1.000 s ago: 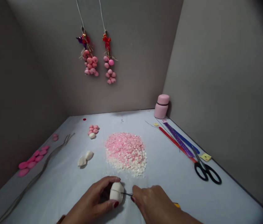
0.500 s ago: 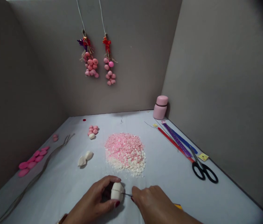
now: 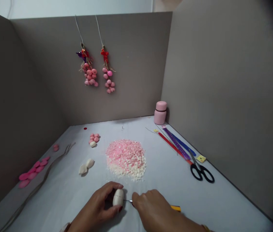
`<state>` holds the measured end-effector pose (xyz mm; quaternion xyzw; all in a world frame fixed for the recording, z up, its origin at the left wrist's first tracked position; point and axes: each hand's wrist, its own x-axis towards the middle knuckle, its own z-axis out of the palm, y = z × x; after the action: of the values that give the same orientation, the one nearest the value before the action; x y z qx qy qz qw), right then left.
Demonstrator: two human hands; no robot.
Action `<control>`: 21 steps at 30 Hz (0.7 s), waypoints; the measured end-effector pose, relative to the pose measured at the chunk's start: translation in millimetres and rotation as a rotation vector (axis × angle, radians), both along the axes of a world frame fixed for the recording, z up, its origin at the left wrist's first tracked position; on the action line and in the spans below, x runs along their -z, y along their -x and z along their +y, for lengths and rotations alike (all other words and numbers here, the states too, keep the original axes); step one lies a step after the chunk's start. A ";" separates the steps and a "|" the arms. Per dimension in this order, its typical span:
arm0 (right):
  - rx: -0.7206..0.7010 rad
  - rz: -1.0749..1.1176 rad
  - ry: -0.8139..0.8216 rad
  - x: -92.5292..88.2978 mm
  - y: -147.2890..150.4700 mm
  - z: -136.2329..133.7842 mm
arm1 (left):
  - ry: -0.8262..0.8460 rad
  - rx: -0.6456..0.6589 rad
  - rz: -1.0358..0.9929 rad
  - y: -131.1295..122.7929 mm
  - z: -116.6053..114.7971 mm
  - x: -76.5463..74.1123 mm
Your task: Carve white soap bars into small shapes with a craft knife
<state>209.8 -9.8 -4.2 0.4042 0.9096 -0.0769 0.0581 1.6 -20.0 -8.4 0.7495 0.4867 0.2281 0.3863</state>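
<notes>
My left hand (image 3: pixel 97 207) is closed around a white oval cocoon (image 3: pixel 118 197), pinching it between thumb and fingers just above the table. My right hand (image 3: pixel 157 211) grips a thin tool with a yellow handle (image 3: pixel 176 208); its metal tip touches the right side of the cocoon. Just beyond both hands lies a heap of pink and white flakes (image 3: pixel 126 158).
Two white cocoons (image 3: pixel 86 166) and a small cluster of pink ones (image 3: pixel 93 139) lie to the left, with pink pieces (image 3: pixel 33 171) and fibre strands (image 3: pixel 39 182) further left. Scissors (image 3: pixel 200 169), coloured strips (image 3: pixel 175 144) and a pink jar (image 3: pixel 160 112) sit at the right. Two cocoon bunches (image 3: pixel 96 71) hang on the back wall.
The view has tilted up and shifted, so everything sits lower and further left. The cocoon has turned in my left hand and looks narrower. The tool's yellow handle shows more.
</notes>
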 end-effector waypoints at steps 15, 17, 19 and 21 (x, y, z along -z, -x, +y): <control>0.029 -0.029 -0.074 4.6 -2.5 0.3 | -0.078 -0.068 0.057 -3.2 -5.2 2.0; 0.040 -0.039 -0.089 5.8 -3.9 0.8 | -0.107 -0.092 0.107 -4.3 -5.7 2.0; 0.056 -0.049 -0.097 5.9 -4.9 1.7 | -0.120 -0.117 0.146 -4.6 -6.9 0.6; 0.059 -0.056 -0.098 5.3 -6.4 3.2 | -0.112 -0.132 0.169 -4.7 -8.2 -1.7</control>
<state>216.2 -6.6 -9.4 0.4354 0.8979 -0.0226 0.0614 6.3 -28.3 -6.7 0.7529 0.5523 0.2160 0.2854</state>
